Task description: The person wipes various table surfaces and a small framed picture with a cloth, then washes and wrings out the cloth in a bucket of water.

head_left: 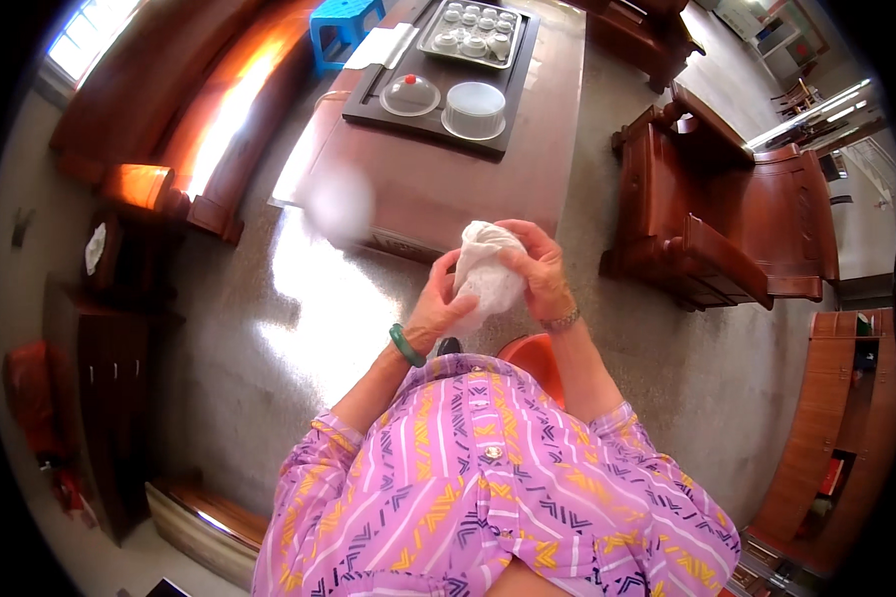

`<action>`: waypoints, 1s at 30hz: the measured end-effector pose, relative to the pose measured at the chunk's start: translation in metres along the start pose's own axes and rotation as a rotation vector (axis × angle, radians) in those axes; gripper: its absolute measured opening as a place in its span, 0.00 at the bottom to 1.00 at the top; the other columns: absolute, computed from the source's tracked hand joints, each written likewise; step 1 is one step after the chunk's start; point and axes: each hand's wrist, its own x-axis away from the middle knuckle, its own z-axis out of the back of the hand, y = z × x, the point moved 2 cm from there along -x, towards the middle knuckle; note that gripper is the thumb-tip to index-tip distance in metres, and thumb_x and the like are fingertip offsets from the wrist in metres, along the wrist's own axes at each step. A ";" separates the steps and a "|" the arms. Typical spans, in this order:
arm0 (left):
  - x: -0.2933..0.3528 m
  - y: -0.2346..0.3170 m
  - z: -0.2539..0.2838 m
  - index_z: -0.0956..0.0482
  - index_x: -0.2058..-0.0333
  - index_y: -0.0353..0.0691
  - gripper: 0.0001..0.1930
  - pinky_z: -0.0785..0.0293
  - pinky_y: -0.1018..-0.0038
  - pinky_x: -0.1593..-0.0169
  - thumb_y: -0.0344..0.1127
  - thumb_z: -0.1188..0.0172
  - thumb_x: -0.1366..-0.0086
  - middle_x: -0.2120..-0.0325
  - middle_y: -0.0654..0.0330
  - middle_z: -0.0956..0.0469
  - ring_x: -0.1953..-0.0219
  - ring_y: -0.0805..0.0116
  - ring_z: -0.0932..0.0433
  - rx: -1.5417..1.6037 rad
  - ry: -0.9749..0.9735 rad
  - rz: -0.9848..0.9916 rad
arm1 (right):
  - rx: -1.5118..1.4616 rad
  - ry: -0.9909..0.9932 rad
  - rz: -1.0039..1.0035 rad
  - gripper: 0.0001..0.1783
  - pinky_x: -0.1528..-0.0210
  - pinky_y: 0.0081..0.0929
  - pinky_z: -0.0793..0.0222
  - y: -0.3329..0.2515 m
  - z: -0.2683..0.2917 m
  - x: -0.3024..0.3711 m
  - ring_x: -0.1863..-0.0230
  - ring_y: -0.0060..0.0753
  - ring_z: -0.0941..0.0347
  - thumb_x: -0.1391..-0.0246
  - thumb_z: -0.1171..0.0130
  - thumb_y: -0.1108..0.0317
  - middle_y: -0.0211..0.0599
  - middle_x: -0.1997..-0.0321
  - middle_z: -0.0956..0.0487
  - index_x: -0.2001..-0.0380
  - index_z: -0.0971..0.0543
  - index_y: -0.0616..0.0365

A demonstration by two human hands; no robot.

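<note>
In front of my chest, a crumpled white cloth (pixel 490 267) is bunched up between my two hands; whether it is fabric or paper towel is hard to tell. My left hand (pixel 440 306), with a green bangle at the wrist, grips its lower left side. On the upper right side, my right hand (pixel 542 271) has its fingers wrapped round the cloth, and a metal band circles that wrist. Part of an orange-red tub (pixel 536 360) shows below my right forearm. Just beyond the cloth lies the near end of a reddish-brown table (pixel 448 194).
On the table, a black tea tray (pixel 423 124) bears a clear dome lid (pixel 409 94), a clear round container (pixel 474 110) and a metal tray (pixel 431 43) with several small white cups. A blue stool (pixel 340 30) stands beyond. Wooden armchair (pixel 727 209) right, long bench (pixel 229 99) left.
</note>
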 end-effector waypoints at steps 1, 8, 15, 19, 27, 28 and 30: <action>0.000 -0.003 -0.003 0.51 0.41 0.41 0.42 0.32 0.71 0.49 0.42 0.35 0.48 0.51 0.53 0.32 0.49 0.64 0.32 0.000 0.008 0.002 | -0.003 -0.003 -0.006 0.20 0.55 0.21 0.31 0.002 0.000 0.001 0.59 0.23 0.27 0.54 0.39 0.76 0.34 0.59 0.22 0.55 0.27 0.60; -0.006 -0.011 0.008 0.35 0.52 0.36 0.29 0.29 0.74 0.54 0.28 0.35 0.54 0.61 0.58 0.28 0.58 0.70 0.28 -0.240 0.268 -0.126 | 0.007 0.093 -0.144 0.19 0.57 0.23 0.29 0.033 0.030 0.009 0.59 0.23 0.27 0.50 0.41 0.68 0.34 0.59 0.23 0.53 0.28 0.58; -0.023 0.008 -0.006 0.33 0.54 0.36 0.28 0.29 0.76 0.55 0.30 0.32 0.55 0.62 0.58 0.27 0.59 0.71 0.28 -0.287 0.271 -0.101 | -0.372 -0.117 -0.761 0.40 0.53 0.46 0.31 0.072 0.044 0.026 0.50 0.41 0.30 0.50 0.56 0.32 0.41 0.46 0.31 0.42 0.39 0.49; -0.028 -0.009 -0.013 0.35 0.53 0.36 0.28 0.30 0.74 0.52 0.28 0.32 0.52 0.58 0.58 0.29 0.55 0.71 0.29 -0.334 0.167 -0.086 | -0.595 -0.004 -0.376 0.38 0.46 0.47 0.37 0.057 0.034 0.018 0.44 0.42 0.34 0.46 0.57 0.37 0.38 0.42 0.34 0.41 0.41 0.53; -0.027 -0.020 -0.008 0.41 0.44 0.38 0.35 0.32 0.74 0.51 0.42 0.36 0.47 0.50 0.55 0.34 0.53 0.69 0.31 -0.323 0.363 0.118 | -0.231 0.139 -0.162 0.18 0.51 0.26 0.31 0.042 0.050 0.011 0.53 0.25 0.29 0.42 0.49 0.62 0.31 0.54 0.26 0.51 0.32 0.57; -0.030 -0.034 0.000 0.40 0.44 0.37 0.31 0.32 0.74 0.52 0.42 0.39 0.43 0.52 0.57 0.33 0.54 0.71 0.31 -0.132 0.274 0.151 | -0.179 0.117 -0.213 0.18 0.54 0.21 0.31 0.043 0.045 0.011 0.56 0.22 0.28 0.43 0.48 0.62 0.29 0.57 0.25 0.51 0.31 0.57; -0.030 -0.044 0.000 0.39 0.45 0.37 0.28 0.31 0.75 0.53 0.42 0.43 0.40 0.53 0.59 0.31 0.54 0.72 0.31 0.056 0.175 0.184 | -0.070 0.109 -0.190 0.19 0.55 0.20 0.32 0.056 0.045 0.010 0.57 0.20 0.29 0.43 0.47 0.62 0.28 0.58 0.25 0.50 0.31 0.58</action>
